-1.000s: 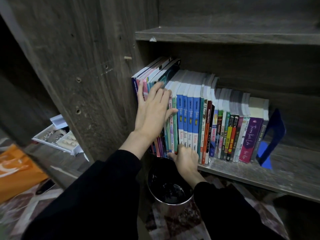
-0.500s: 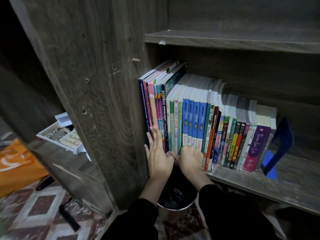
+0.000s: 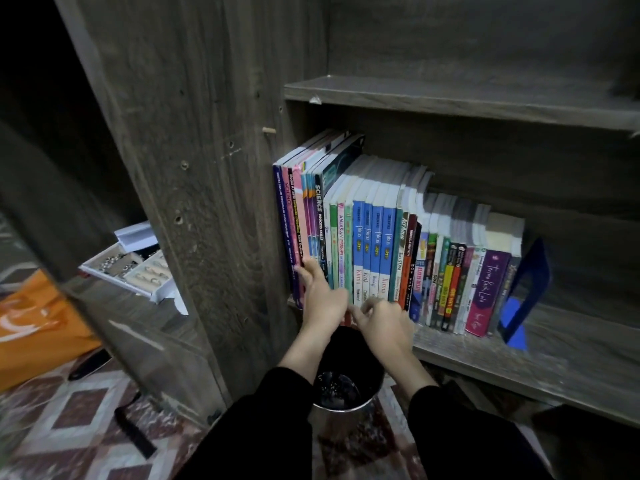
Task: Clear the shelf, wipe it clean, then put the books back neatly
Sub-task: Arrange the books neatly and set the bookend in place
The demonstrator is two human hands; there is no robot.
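Dim, cool light comes from the camera's side, catching the left hand [image 3: 322, 301], the right hand [image 3: 386, 322] and the book spines [image 3: 377, 244] just above them. Deep shadow fills the space far left of the hands. The fingers are motion-blurred, and the shelf boards [image 3: 450, 98] bow near the edges.

"SCIENCE" on black book spine [image 3: 318, 206].

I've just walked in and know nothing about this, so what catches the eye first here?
A tight row of colourful books stands at the left end of the wooden shelf, with a blue bookend at its right end. The left hand and right hand meet at the foot of the spines, above a round bin on the floor.
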